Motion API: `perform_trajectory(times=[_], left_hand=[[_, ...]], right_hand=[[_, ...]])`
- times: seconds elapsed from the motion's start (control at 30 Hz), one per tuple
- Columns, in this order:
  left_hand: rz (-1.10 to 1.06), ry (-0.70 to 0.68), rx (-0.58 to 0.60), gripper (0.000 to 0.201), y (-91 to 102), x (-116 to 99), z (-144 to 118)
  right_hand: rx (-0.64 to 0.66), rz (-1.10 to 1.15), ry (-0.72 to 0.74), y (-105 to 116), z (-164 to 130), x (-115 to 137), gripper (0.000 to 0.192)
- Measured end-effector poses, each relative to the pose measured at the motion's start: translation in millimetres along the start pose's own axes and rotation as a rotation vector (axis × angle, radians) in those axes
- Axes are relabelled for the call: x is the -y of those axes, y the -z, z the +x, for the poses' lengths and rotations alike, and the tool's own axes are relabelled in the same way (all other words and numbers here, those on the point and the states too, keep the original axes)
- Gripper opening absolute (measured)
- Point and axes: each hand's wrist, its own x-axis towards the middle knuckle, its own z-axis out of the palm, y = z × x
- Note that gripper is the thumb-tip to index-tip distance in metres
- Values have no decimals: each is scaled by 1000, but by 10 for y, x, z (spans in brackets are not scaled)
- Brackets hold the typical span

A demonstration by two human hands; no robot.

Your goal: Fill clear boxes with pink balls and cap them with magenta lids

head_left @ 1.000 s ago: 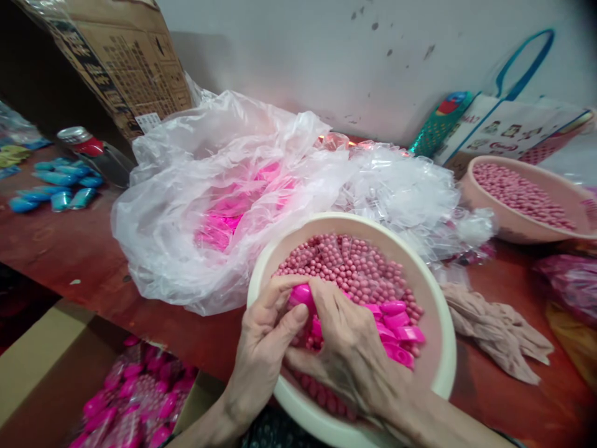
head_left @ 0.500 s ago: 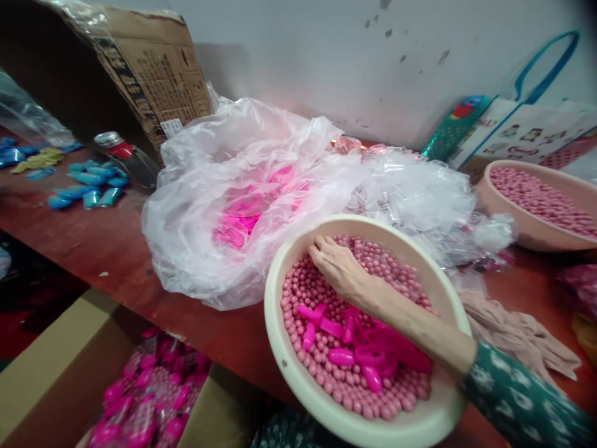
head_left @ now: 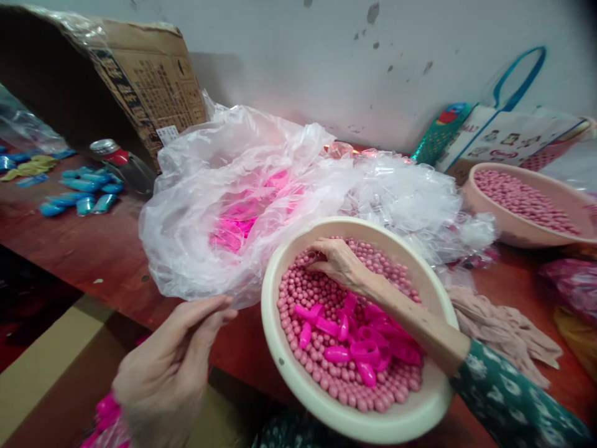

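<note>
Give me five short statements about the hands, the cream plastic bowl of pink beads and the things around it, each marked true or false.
1. The right hand reaches into the round cream plastic bowl among the small pink beads. True.
2. The left hand grips a bright pink plastic piece. False: it is open and holds nothing, hovering left of the bowl.
3. Bright pink plastic pieces lie on the beads. True.
4. The second bowl of beads at the right is blue. False: it is pinkish.
5. The crumpled clear plastic bag lies behind the cream bowl. True.
</note>
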Motion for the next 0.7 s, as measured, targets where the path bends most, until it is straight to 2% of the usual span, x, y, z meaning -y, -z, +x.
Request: perform_trajectory(times=[0.1, 0.2, 0.37, 0.43, 0.5, 0.63, 0.7], left_hand=[[-170, 68, 62, 14, -281, -279, 150], [-310, 135, 224, 16, -419, -284, 269], [-322, 157, 523, 36, -612, -267, 398], [-422, 179, 682, 42, -714, -326, 418], [-556, 226, 804, 38, -812, -389, 419], [-692, 365, 835, 29, -922, -449, 377], [-706, 425, 860, 27, -927, -439, 349]], right_hand=[[9, 172, -50, 44, -32, 33, 7], [53, 343, -106, 120, -77, 113, 14], [107, 528, -183, 246, -191, 295, 19], [111, 563, -197, 272, -254, 340, 18], [112, 609, -213, 287, -322, 364, 17], [106, 709, -246, 325, -457, 376, 19], [58, 703, -247, 357, -518, 374, 19]])
